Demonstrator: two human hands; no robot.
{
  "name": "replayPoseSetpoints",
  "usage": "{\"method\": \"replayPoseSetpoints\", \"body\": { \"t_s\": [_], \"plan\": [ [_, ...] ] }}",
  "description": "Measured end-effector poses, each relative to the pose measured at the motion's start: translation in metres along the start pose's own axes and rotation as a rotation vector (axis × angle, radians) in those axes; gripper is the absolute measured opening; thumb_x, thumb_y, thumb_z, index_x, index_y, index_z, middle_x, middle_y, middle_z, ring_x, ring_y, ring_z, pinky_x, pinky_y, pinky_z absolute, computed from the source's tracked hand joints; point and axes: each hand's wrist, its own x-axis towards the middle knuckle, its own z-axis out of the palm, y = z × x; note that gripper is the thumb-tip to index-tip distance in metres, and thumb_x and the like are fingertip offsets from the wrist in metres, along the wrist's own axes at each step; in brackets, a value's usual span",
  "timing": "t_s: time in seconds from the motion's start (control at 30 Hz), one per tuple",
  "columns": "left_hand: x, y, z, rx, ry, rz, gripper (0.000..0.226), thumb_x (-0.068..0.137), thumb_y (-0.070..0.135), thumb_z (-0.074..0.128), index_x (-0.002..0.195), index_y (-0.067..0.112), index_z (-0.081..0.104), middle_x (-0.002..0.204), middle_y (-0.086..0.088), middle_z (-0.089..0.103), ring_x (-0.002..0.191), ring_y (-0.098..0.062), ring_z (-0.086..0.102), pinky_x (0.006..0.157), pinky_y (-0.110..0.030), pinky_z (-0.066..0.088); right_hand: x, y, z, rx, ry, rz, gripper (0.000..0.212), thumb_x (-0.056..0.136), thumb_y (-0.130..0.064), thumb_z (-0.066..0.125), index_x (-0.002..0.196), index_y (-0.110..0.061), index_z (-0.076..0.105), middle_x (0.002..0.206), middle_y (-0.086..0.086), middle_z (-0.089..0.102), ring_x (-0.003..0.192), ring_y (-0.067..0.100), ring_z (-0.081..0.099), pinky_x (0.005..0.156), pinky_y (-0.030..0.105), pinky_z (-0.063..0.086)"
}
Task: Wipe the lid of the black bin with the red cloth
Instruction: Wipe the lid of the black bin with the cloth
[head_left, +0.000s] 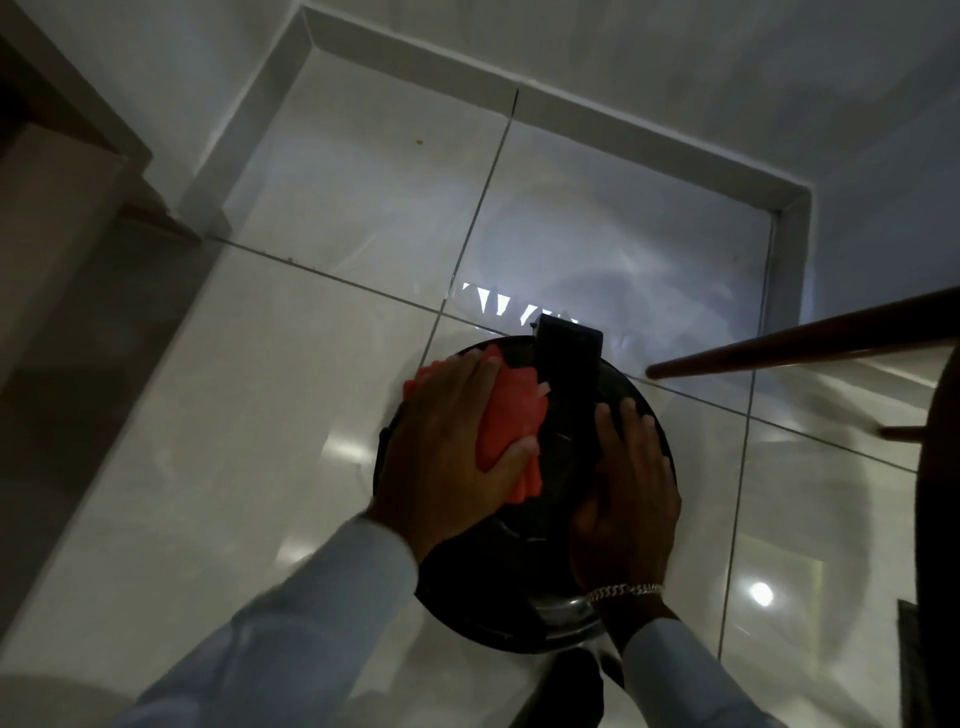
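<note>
Bin: a round black plastic bin (524, 519) was seen from above, standing on glossy pale floor tiles (260, 415) near a room corner.
Lid: the round black lid (550, 545) was seen closed on the bin, with a black rectangular hinge block (566, 358) at its far edge.
Cloth: a crumpled red cloth (511, 415) was pressed on the far-left part of the lid, just left of the hinge block.
Left hand: the left hand (452, 452) was laid palm-down over the cloth, fingers curled and closed on it, thumb pinning its near edge.
Right hand: the right hand (628, 499) was laid flat on the lid's right side, fingers spread, gripping nothing; a silver chain bracelet (626, 591) was worn at the wrist.
Sleeves: pale blue sleeves (311, 613) were worn.
Right of bin: a brown wooden pole (805, 343) was seen above the floor, apart from the bin.
</note>
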Motion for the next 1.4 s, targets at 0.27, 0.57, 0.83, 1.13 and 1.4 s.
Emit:
{"method": "replayPoseSetpoints", "body": {
  "t_s": [0.27, 0.57, 0.83, 1.13, 1.4],
  "plan": [
    [-0.099, 0.054, 0.049, -0.103, 0.326, -0.426, 0.082, 0.083, 0.048, 0.056, 0.147, 0.003, 0.031, 0.157, -0.017, 0.027, 0.148, -0.03, 0.019, 0.115, -0.058, 0.026, 0.001, 0.003, 0.003, -0.026, -0.02, 0.002, 0.06, 0.088, -0.028, 0.052, 0.144, -0.02, 0.032, 0.154, 0.012, 0.032, 0.143, 0.024, 0.016, 0.111, 0.058, 0.026],
    [-0.104, 0.119, 0.039, -0.332, 0.247, -0.582, 0.082, 0.086, 0.06, 0.037, 0.144, 0.002, 0.035, 0.156, -0.014, 0.029, 0.146, -0.031, 0.02, 0.112, -0.064, 0.025, 0.007, -0.003, -0.02, 0.261, -0.085, 0.111, 0.038, 0.1, -0.021, 0.034, 0.137, -0.019, 0.042, 0.152, 0.006, 0.033, 0.143, 0.019, 0.018, 0.118, 0.055, 0.022],
    [0.008, 0.021, -0.021, -0.228, -0.102, 0.164, 0.051, 0.098, 0.012, 0.046, 0.146, 0.003, 0.032, 0.156, -0.008, 0.025, 0.149, -0.028, 0.014, 0.121, -0.046, 0.017, -0.064, -0.057, -0.043, 0.298, -0.008, -0.239, 0.039, 0.084, -0.035, 0.063, 0.121, -0.024, 0.057, 0.137, 0.002, 0.055, 0.138, 0.023, 0.041, 0.111, 0.05, 0.035],
    [0.047, -0.012, -0.005, 0.135, -0.415, 0.661, 0.05, 0.097, 0.015, 0.042, 0.146, 0.006, 0.035, 0.156, -0.013, 0.032, 0.147, -0.03, 0.024, 0.119, -0.049, 0.023, -0.092, -0.01, -0.022, -0.213, -0.175, -0.35, 0.054, 0.085, -0.039, 0.061, 0.136, -0.026, 0.047, 0.153, 0.0, 0.033, 0.146, 0.029, 0.022, 0.111, 0.064, 0.02],
    [0.05, -0.016, -0.002, 0.13, -0.457, 0.637, 0.052, 0.097, 0.013, 0.042, 0.148, 0.008, 0.032, 0.158, -0.01, 0.028, 0.148, -0.026, 0.019, 0.12, -0.048, 0.022, -0.074, -0.057, -0.008, -0.182, -0.247, -0.331, 0.067, 0.073, -0.025, 0.07, 0.135, -0.03, 0.048, 0.152, -0.005, 0.038, 0.146, 0.027, 0.022, 0.112, 0.058, 0.02]
  ]
}}
